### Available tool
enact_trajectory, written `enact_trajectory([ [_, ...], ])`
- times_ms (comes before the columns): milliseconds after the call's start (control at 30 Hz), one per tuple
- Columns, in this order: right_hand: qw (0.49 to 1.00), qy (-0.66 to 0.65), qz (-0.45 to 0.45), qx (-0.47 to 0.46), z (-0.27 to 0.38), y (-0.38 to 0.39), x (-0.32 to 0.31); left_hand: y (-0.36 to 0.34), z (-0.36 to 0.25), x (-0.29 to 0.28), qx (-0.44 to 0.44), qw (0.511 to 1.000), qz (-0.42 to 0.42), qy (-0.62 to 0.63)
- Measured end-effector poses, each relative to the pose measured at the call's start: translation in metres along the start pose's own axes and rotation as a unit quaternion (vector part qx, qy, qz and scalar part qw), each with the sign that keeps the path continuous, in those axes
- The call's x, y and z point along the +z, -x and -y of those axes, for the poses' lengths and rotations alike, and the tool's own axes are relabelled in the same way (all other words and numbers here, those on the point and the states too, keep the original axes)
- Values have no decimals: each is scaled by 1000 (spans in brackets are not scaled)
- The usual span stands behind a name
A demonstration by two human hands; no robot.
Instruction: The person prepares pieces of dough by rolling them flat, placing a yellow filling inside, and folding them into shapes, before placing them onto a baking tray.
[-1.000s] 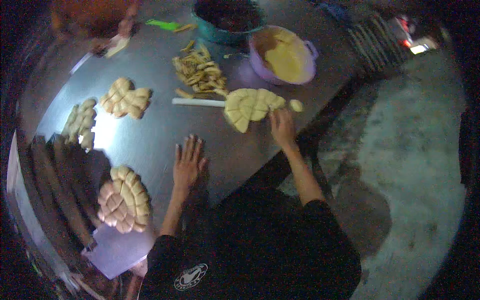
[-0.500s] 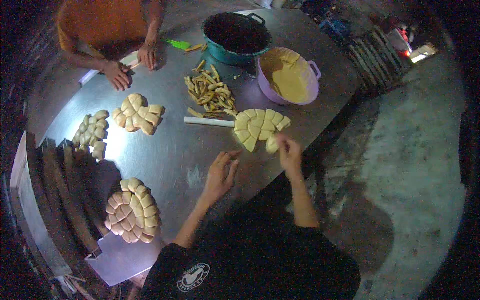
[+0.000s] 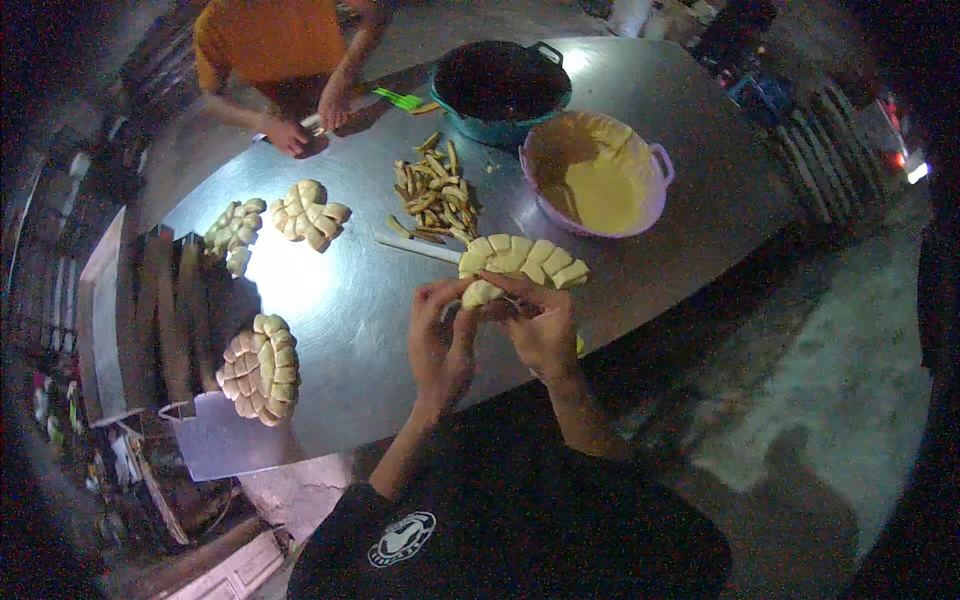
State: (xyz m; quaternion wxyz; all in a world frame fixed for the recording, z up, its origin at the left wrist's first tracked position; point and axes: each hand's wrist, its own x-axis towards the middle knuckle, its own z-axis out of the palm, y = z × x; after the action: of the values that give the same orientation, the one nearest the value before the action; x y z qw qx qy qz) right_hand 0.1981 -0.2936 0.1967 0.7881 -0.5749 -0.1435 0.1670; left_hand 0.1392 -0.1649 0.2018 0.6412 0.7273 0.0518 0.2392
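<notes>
A small pale-yellow dough piece (image 3: 482, 293) is pinched between the fingertips of both hands, just above the table. My left hand (image 3: 443, 335) closes on its left side, thumb and fingers bent around it. My right hand (image 3: 545, 330) grips it from the right, its fingers hiding part of the piece. Right behind lies a cluster of cut dough pieces (image 3: 520, 258), partly covered by my hands. A bit of yellow (image 3: 580, 345) peeks out beside my right wrist, too small to name.
Beyond the dough are a white rod (image 3: 420, 248), piled yellow-brown strips (image 3: 436, 195), a lilac basin (image 3: 655, 205) with yellow contents and a teal basin (image 3: 490, 130). More dough clusters (image 3: 310, 213) sit leftward. Across the metal table, a person (image 3: 270, 45) in orange handles something pale.
My right hand has brought a dough piece leftward from the cluster's right side, and my left hand has joined it. The view has shifted. The other person's hands have come together.
</notes>
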Motion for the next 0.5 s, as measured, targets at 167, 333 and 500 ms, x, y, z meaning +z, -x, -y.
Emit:
enact_trajectory([
  [167, 989, -35, 75, 125, 59, 2, 4, -6, -33, 13, 336, 919, -60, -197],
  [333, 942, -259, 202, 72, 48, 3, 8, -24, -27, 13, 452, 892, 21, -10],
  [500, 978, -177, 101, 50, 57, -26, 11, -15, 71, 65, 123, 918, -87, 366],
])
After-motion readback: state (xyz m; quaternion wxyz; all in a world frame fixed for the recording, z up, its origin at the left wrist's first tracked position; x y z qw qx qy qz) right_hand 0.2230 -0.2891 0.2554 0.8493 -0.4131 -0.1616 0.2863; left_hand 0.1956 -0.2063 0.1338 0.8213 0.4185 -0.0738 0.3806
